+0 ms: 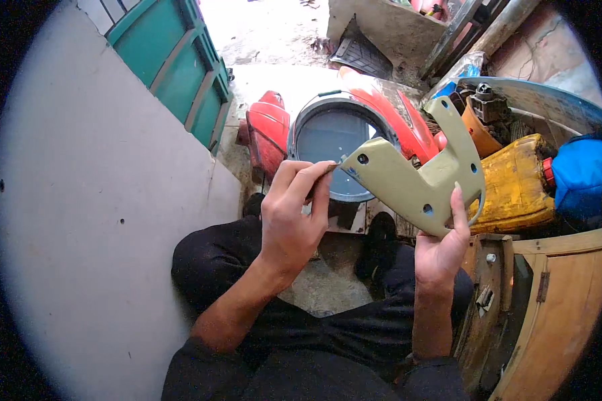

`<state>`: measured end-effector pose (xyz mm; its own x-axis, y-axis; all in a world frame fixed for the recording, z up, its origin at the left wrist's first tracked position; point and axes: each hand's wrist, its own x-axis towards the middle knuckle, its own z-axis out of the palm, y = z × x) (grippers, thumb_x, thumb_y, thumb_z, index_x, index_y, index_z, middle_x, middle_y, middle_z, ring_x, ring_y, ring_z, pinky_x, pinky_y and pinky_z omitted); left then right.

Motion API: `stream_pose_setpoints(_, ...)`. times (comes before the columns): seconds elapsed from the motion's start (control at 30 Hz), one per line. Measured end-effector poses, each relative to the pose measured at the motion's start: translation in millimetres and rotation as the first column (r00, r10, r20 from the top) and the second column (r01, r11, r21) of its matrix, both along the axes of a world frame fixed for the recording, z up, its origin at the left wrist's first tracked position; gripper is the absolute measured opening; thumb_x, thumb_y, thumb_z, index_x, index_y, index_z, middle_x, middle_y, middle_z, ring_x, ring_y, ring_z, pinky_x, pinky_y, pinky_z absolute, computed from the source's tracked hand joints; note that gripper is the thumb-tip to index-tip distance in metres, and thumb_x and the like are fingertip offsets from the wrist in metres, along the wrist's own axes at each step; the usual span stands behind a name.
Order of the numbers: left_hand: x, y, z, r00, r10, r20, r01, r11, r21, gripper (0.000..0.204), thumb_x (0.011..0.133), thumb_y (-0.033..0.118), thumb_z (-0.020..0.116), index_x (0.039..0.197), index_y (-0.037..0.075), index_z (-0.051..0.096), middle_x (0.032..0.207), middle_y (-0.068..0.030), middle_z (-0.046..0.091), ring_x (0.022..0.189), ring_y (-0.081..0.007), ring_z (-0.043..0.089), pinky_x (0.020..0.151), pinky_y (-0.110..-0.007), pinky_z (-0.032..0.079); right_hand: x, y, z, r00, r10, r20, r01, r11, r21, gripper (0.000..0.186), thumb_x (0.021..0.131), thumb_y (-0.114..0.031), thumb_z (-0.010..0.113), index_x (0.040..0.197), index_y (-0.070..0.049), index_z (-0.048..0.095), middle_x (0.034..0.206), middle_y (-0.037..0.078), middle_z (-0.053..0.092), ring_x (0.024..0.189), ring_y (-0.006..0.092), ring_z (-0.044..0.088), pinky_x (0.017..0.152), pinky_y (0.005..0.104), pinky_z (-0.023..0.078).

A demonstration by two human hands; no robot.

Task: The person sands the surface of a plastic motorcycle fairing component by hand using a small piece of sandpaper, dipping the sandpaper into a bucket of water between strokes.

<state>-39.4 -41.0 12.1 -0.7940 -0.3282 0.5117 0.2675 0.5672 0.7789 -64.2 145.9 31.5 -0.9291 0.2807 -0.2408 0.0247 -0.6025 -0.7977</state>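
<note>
Two red fairing parts (pixel 271 130) (pixel 389 113) flank a black bucket (pixel 295 144) of cloudy water on a pale floor, between a white wall (pixel 107 200) with a green door (pixel 170 73) on the left and a clutter of things on the right: a yellow jerrycan (pixel 515 184), a blue bag (pixel 582 175) and a wooden cabinet (pixel 568 294). The person sits before the bucket, knees apart, in dark trousers (pixel 214 257).

An olive-green fairing panel (pixel 408 180) is held up over the bucket's right side. Its longer limb slants from a squared end at upper left down to the lower right; a second limb rises from there toward the top, making a lopsided V. The right hand (pixel 441 247) grasps its lower edge, thumb on the face. The left hand (pixel 293 207) pinches a small brown piece (pixel 332 166), of a kind too small to tell, at the squared end.

Open room lies between the left hand and the wall; behind the panel's right edge, the jerrycan crowds in.
</note>
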Motion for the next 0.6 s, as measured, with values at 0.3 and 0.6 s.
stream_pose_setpoints(0.3,2.4,14.6,-11.5,0.991,-0.112,-0.076,0.1,0.985,-0.141,0.025,0.074,-0.006,0.061,0.097,0.003,0.064,0.083,-0.0113,0.055,0.074,-0.026,0.058,0.064,-0.034,0.048,4.3,-8.5,-0.3,0.998,-0.004,-0.059,0.006,0.999,0.034,0.042,0.088,-0.021,0.059,0.126,-0.007,0.045,0.117,0.005,0.054,0.108,0.0166,0.053,0.091,0.0341,0.045)
stream_pose_setpoints(0.6,13.5,28.7,-6.0,0.896,-0.436,-0.088,0.439,0.898,0.022,0.022,0.077,-0.003,0.063,0.098,0.003,0.064,0.083,-0.0088,0.058,0.069,-0.0198,0.058,0.064,-0.031,0.048,4.6,9.5,14.8,0.996,-0.057,-0.073,0.049,0.992,-0.114,0.044,0.087,-0.02,0.061,0.125,-0.006,0.046,0.115,0.004,0.056,0.103,0.0148,0.056,0.085,0.0303,0.048)
